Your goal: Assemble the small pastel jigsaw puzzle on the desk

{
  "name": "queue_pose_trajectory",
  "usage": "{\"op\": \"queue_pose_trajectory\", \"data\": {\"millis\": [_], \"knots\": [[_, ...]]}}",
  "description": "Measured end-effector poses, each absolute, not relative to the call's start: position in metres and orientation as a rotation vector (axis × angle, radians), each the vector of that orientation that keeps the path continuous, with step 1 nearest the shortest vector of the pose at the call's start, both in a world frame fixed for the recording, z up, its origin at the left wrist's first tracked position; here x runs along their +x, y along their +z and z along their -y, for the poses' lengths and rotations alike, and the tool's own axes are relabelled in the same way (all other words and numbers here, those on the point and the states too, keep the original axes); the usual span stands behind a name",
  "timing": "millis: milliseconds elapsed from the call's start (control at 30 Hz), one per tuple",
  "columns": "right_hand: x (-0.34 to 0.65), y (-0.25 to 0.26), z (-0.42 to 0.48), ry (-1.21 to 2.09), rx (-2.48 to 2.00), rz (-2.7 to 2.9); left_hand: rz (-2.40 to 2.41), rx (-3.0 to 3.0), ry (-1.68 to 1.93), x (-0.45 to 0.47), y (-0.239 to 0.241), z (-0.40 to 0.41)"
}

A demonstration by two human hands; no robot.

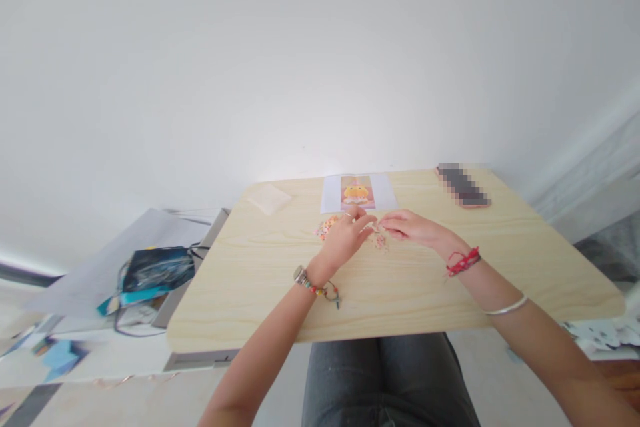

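Over the middle of the light wooden table (pixel 240 287), my left hand (pixel 347 237) reaches in palm down, thumb and fingers apart. Beside its fingers lies a pile of tiny orange, pink and white pieces (pixel 327 227), partly covered by the hand. My right hand (pixel 413 227) comes from the other side, its fingers pinched together close to my left fingertips. Whatever sits in that pinch is too small to name. Just below the fingertips is a smaller scatter of pinkish pieces (pixel 380 241). Behind the hands, a printed sheet (pixel 333 193) shows a yellow character figure.
A pale, thin packet or sheet (pixel 269 199) lies at the table's back left. At the back right rests a phone-like object (pixel 463 187), pixelated. Left of the table, a dark bag with cords (pixel 157 270) sits on a lower surface. A white wall stands behind.
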State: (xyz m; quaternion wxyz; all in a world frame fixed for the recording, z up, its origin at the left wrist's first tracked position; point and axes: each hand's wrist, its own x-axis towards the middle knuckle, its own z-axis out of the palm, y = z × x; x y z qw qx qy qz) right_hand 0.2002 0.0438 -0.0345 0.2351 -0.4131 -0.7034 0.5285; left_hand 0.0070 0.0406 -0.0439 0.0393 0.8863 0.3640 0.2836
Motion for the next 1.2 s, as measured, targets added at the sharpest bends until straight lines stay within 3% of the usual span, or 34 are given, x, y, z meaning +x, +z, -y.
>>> {"op": "queue_pose_trajectory", "data": {"millis": [167,400,533,900,1200], "knots": [[0.202,-0.034,-0.038,1.502,-1.122,1.868,-1.075,2.724,0.924,0.007,-0.040,-0.036],[0.202,-0.029,-0.022,0.499,-1.264,2.045,-1.236,2.651,0.759,0.010,-0.034,-0.032],[0.209,-0.033,-0.016,0.255,-1.272,2.209,-1.235,2.637,0.678,0.018,-0.033,-0.033],[0.250,-0.063,-0.032,0.189,-1.444,2.189,-1.251,2.715,0.420,0.075,-0.048,-0.052],[0.259,-0.074,-0.041,0.198,-1.616,2.194,-1.296,2.736,0.433,0.079,-0.055,-0.053]]}}
